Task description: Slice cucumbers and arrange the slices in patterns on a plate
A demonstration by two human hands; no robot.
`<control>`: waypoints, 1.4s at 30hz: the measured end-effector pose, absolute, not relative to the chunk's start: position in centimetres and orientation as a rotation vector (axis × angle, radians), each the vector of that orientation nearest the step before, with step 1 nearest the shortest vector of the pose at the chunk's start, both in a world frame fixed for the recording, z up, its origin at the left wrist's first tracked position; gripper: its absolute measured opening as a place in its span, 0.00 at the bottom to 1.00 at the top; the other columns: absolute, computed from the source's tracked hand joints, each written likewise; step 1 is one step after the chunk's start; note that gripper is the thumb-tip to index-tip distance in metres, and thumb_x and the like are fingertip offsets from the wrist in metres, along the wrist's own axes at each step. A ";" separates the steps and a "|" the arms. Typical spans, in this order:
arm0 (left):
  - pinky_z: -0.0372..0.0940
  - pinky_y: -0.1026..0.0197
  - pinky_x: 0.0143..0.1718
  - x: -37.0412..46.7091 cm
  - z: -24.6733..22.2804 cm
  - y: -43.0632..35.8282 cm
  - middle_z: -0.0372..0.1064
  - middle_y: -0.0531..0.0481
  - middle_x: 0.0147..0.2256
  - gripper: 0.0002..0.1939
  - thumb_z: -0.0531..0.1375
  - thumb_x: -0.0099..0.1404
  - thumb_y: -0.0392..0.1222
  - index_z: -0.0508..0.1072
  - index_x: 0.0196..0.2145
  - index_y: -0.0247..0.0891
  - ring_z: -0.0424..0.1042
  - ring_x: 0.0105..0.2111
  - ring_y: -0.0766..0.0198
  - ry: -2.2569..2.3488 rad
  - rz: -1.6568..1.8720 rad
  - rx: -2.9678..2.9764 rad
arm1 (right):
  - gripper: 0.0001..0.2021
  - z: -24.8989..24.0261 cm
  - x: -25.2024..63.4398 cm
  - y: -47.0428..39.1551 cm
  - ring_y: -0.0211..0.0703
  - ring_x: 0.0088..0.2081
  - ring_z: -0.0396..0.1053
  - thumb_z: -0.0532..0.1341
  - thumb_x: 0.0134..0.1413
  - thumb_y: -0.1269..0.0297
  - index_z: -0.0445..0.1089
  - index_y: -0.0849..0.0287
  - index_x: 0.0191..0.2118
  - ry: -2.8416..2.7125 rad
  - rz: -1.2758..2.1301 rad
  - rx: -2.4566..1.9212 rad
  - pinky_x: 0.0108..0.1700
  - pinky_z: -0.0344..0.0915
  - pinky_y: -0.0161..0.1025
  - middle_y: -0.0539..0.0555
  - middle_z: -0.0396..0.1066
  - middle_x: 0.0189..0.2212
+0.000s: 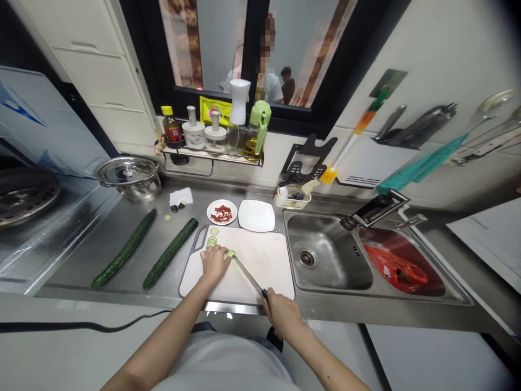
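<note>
A white cutting board [260, 260] with a grey edge lies on the counter in front of me. My left hand [215, 263] is over its left part, thumb and index finger closed at a pale green cucumber slice [231, 253]. Its other fingertips reach a row of overlapping cucumber slices [211, 240], partly covered by the hand. One more slice [214, 231] lies just beyond them. My right hand [283, 310] grips the black handle of a kitchen knife [250, 276]. The blade slants to the left across the board, its tip beside the slice at my left fingers.
Two whole cucumbers [170, 254] lie left of the board. Behind it are a plate of chopped red pieces [222, 213] and a white plate [256, 215]. A double sink [329, 258] with a red bag [396, 270] is at right. A lidded pot [138, 182] stands back left.
</note>
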State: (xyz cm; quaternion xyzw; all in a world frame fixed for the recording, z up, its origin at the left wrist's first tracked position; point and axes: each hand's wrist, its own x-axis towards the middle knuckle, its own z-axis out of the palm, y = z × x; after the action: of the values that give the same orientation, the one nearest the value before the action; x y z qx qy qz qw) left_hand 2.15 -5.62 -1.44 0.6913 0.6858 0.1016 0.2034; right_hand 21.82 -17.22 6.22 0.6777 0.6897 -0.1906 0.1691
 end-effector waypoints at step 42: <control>0.50 0.49 0.49 2.4 -0.4 -5.7 0.70 0.44 0.44 0.10 0.57 0.63 0.44 0.75 0.40 0.42 0.61 0.49 0.51 1.950 0.295 1.878 | 0.16 7.0 20.9 -15.0 0.52 0.42 0.73 0.46 0.65 0.60 0.65 0.60 0.48 1.919 -0.587 1.868 0.40 0.64 0.42 0.62 0.75 0.40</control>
State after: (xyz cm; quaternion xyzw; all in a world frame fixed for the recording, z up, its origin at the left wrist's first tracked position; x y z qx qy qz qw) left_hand 2.43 -5.69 -0.36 0.6746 0.7004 0.1061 0.2075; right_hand 20.93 -14.97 6.96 0.6678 0.6860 -0.2098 0.1985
